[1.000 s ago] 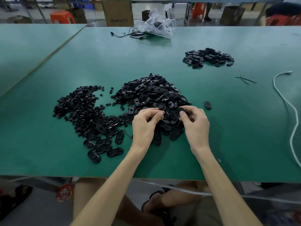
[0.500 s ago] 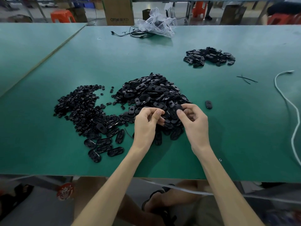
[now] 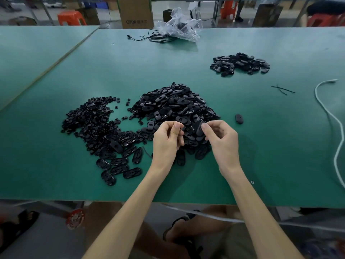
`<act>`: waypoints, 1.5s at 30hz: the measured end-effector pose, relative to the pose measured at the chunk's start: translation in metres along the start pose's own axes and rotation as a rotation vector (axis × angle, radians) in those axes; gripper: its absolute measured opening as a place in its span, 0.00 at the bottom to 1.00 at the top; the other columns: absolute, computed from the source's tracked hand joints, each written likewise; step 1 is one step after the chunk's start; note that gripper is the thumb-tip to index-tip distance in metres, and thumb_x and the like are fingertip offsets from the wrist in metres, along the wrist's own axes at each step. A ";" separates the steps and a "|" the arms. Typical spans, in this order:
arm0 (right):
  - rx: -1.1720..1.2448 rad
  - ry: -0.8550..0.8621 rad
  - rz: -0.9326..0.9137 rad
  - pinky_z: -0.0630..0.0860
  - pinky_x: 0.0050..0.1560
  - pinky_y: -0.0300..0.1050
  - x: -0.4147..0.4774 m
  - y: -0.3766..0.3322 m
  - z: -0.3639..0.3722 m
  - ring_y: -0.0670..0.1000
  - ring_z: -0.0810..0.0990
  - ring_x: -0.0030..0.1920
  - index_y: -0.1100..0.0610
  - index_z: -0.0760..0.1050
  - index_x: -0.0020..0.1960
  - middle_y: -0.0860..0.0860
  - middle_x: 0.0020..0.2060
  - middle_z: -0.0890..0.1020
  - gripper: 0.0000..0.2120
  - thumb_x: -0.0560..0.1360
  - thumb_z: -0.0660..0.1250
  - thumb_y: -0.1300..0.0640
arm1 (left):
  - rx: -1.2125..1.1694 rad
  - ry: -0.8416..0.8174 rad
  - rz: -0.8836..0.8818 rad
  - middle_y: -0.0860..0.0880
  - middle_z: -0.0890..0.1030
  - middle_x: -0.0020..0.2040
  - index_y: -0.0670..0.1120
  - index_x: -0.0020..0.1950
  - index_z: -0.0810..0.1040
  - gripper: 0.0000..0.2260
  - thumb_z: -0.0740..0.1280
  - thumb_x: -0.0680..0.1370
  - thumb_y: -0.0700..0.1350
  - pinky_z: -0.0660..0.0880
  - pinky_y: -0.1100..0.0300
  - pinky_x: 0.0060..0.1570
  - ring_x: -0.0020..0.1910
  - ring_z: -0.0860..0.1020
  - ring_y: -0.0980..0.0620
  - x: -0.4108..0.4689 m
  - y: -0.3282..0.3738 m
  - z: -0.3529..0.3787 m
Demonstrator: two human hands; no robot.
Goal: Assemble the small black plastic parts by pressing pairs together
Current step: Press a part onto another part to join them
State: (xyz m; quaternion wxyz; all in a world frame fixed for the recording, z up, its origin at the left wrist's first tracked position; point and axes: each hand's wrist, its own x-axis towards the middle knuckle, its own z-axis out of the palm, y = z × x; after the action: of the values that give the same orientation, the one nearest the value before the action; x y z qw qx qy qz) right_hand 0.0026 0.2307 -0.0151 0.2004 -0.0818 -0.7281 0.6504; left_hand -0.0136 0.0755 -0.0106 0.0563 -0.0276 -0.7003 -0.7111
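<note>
- The right hand [image 3: 222,139] pinches an oval black shell [image 3: 200,128] between thumb and forefinger. It holds the shell just above the near edge of the big heap [image 3: 173,107] in the middle of the green table [image 3: 280,146].
- The shell's long axis runs roughly away from the person, with the far end leaning slightly right.
- The left hand [image 3: 167,142] sits just left of the shell, near it but not touching. Its fingers are curled and the thumb presses against the forefinger. Whether a small piece sits in that pinch cannot be told, as the fingers hide it.
- The coming move likely turns on the sideways gap between the two pinches. The mating piece would have to come in from the left and line up with the shell's long axis before any pressing.
- If the left hand needs a piece, the heap of small pieces [image 3: 89,120] lies well to its left, on its own side.
- The far heap [image 3: 240,63] lies beyond and to the right, nearer the right hand.
- A lone shell [image 3: 239,119] rests just right of that hand.
</note>
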 end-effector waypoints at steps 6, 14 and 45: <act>0.041 0.007 0.027 0.81 0.45 0.47 0.000 -0.002 0.001 0.48 0.84 0.37 0.56 0.80 0.47 0.49 0.38 0.87 0.05 0.80 0.72 0.55 | 0.076 -0.098 0.060 0.49 0.84 0.40 0.43 0.52 0.80 0.08 0.63 0.86 0.41 0.73 0.62 0.32 0.35 0.80 0.53 0.000 0.000 0.003; -0.042 -0.076 0.005 0.82 0.47 0.54 -0.002 -0.004 0.000 0.53 0.85 0.40 0.54 0.81 0.46 0.51 0.40 0.86 0.07 0.79 0.73 0.51 | 0.026 -0.137 0.142 0.48 0.87 0.51 0.50 0.48 0.80 0.11 0.62 0.86 0.38 0.72 0.59 0.31 0.40 0.83 0.52 -0.004 0.005 0.003; -0.054 -0.251 -0.066 0.76 0.44 0.47 -0.003 -0.009 0.001 0.45 0.77 0.40 0.52 0.80 0.47 0.40 0.37 0.82 0.05 0.80 0.73 0.59 | 0.170 -0.036 0.062 0.51 0.82 0.39 0.47 0.46 0.80 0.10 0.65 0.85 0.37 0.73 0.59 0.34 0.29 0.74 0.54 0.001 0.000 0.002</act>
State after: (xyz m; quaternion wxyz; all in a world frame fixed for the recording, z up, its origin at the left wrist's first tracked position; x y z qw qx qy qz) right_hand 0.0066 0.2275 -0.0072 0.1269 0.0190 -0.7671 0.6285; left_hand -0.0143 0.0770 -0.0105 0.0676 -0.0572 -0.7578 -0.6464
